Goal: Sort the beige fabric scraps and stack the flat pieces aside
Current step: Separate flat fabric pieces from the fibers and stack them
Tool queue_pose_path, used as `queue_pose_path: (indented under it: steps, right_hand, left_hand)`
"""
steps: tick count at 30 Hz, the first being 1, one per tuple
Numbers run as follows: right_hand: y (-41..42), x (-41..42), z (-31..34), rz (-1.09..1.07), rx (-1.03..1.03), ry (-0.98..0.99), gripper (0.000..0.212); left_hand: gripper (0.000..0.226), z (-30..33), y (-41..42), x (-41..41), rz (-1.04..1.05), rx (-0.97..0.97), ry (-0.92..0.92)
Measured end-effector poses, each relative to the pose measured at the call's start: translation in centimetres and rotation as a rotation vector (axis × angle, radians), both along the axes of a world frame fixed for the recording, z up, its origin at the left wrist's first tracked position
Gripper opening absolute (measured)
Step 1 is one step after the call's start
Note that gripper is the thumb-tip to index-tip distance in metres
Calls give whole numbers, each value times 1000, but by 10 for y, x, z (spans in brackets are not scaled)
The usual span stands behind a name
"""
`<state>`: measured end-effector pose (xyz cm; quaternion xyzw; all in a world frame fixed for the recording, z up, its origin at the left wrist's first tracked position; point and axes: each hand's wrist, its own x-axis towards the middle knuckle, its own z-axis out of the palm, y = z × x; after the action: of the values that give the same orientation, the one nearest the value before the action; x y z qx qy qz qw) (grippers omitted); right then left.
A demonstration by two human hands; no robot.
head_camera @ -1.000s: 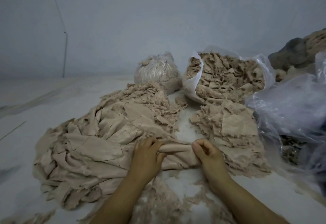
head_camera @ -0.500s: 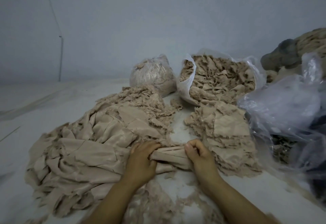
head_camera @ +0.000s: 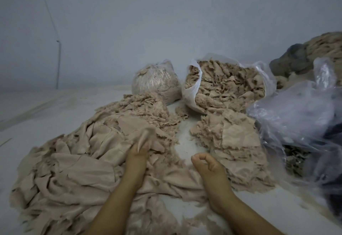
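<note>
My left hand (head_camera: 137,158) now pinches a fold of one beige scrap (head_camera: 146,136), lifting it into a small peak above the big loose heap of scraps (head_camera: 74,160). A moment ago both hands gripped one rolled piece stretched between them; that piece has been let go and lies slack under my wrists. My right hand (head_camera: 207,162) holds nothing, its fingers (head_camera: 199,158) loosely curled above the cloth. I judge one piece is finished with and the next is being drawn from the heap.

Just right of my right hand sits the stack of flat pieces (head_camera: 235,142), laid in layers on the white counter (head_camera: 185,142). Behind it an open plastic bag (head_camera: 192,90) is full of scraps, with a tied bag (head_camera: 155,81) beside it. Crumpled clear plastic (head_camera: 296,116) lies far right.
</note>
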<state>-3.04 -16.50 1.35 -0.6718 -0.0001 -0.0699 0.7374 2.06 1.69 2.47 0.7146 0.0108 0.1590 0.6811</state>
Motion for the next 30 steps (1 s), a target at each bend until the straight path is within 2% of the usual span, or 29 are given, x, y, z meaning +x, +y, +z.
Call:
queue_pose_path:
  steps: [1, 3, 4, 5, 6, 8, 10, 11, 12, 14, 15, 17, 21, 23, 26, 28, 30]
  right_hand:
    - [-4, 0, 1, 40, -30, 21, 35]
    - [-11, 0, 2, 208, -263, 76, 50]
    - [-10, -3, 5, 296, -390, 89, 45]
    - [-8, -2, 4, 328, -470, 56, 29]
    - [-4, -2, 7, 301, -469, 23, 12]
    - [-3, 0, 7, 151, -359, -37, 22]
    - [-6, 3, 7, 16, -173, -35, 20]
    - [-8, 3, 8, -24, -99, -37, 18]
    - [-8, 3, 9, -44, -49, -43, 14]
    - [-6, -1, 9, -14, 2, -63, 7]
    - [-4, -3, 8, 22, 16, -72, 5]
    - [0, -8, 8, 67, 30, -95, 18]
    - [0, -7, 11, 34, 157, -78, 25]
    - [0, -7, 11, 52, 206, -59, 24]
    - [0, -7, 11, 55, 187, -41, 27]
    - [-3, -6, 11, 43, 158, -9, 40]
    - [-6, -7, 11, 86, 149, 33, 44]
  left_hand:
    - [15, -1, 5, 1, -5, -35, 32]
    - [13, -5, 8, -2, -61, 166, 22]
    - [11, -9, 7, -3, -79, 281, 13]
    - [11, -10, 4, -5, -98, 341, 22]
    - [18, -10, 1, -9, -100, 391, 29]
    - [45, -9, -2, -16, -33, 485, -111]
    - [49, -1, -7, -25, 10, 558, -337]
    - [46, 0, -11, -28, -27, 528, -382]
    - [45, 4, -16, -34, -123, 424, -304]
    - [56, 7, -27, -41, -375, 112, 50]
    - [58, 6, -31, -44, -485, 62, 171]
    - [45, 0, -34, -46, -594, 58, 199]
    - [25, 4, -33, -43, -417, -249, 185]
    - [24, 4, -32, -39, -360, -326, 177]
    - [20, 5, -30, -37, -295, -380, 185]
    - [19, 7, -24, -32, -192, -492, 205]
    - [20, 10, -15, -27, -146, -605, 212]
